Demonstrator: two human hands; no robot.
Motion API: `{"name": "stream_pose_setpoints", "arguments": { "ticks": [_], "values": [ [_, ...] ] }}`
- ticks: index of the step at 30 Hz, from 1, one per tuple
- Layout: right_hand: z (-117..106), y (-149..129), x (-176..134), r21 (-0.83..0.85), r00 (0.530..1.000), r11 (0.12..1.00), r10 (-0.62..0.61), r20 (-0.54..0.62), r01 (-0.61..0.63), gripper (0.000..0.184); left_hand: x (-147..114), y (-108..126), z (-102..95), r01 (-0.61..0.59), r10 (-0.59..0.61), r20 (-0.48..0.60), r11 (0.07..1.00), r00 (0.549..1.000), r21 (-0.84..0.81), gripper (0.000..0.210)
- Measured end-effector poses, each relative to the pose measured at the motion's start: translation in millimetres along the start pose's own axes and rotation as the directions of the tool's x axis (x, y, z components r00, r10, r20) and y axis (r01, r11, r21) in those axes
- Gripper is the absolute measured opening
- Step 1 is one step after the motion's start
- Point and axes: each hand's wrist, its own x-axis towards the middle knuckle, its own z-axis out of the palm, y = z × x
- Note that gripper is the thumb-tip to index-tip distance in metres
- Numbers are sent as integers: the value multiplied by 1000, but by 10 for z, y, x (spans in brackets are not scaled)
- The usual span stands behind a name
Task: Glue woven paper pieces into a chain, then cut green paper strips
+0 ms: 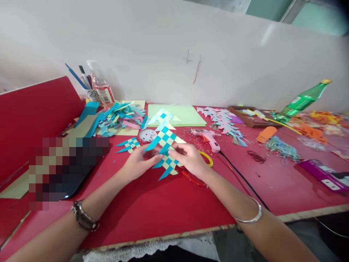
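A person holds a woven paper chain (167,136), blue and pale green in a checkered pattern with pointed ends sticking out along its sides, in both hands over the middle of the red surface (152,214). The left hand (143,162) has its grip closed on the chain's left edge, thumb across the front and fingers partly hidden behind. The right hand (189,158) pinches the opposite edge, its thumb also on the front. Whether the chain's lower end touches the surface cannot be told.

Just left of the chain lie a small woven paper piece (129,145) in the same colours and a round white dish (148,135). Behind it are pale green sheets (191,118), with a heap of cut paper strips (120,116) to their left. To the right of the hands rests a pink glue gun (207,137), its black cord running toward the near edge. A yellow loop (206,159) shows beside the right hand, and a red handle (194,179) lies partly under it. Farther right are a green bottle (302,102) and a purple power strip (324,176).
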Motion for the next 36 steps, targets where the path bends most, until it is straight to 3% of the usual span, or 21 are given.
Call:
{"name": "stream_pose_setpoints", "arguments": {
  "ticks": [9, 14, 24, 36],
  "values": [
    [-24, -8, 11, -12, 996, 1000, -26, -86, 25, 18, 12, 15, -18, 20, -20, -8, 999, 1000, -47, 22],
    [-55, -6, 29, -28, 986, 1000, -15, -163, 11, 20, 25, 11, -44, 20, -27, -95, 997, 995, -74, 22],
    [-43, 1, 23, -17, 990, 1000, -5, -138, 3, 20, 39, -66, -90, -6, -22, -223, 992, 975, -122, 20],
    [-41, -19, 16, -10, 991, 1000, 11, -132, -13, 20, 31, -39, -89, 15, -38, -199, 993, 979, -115, 33]
  ]
}}
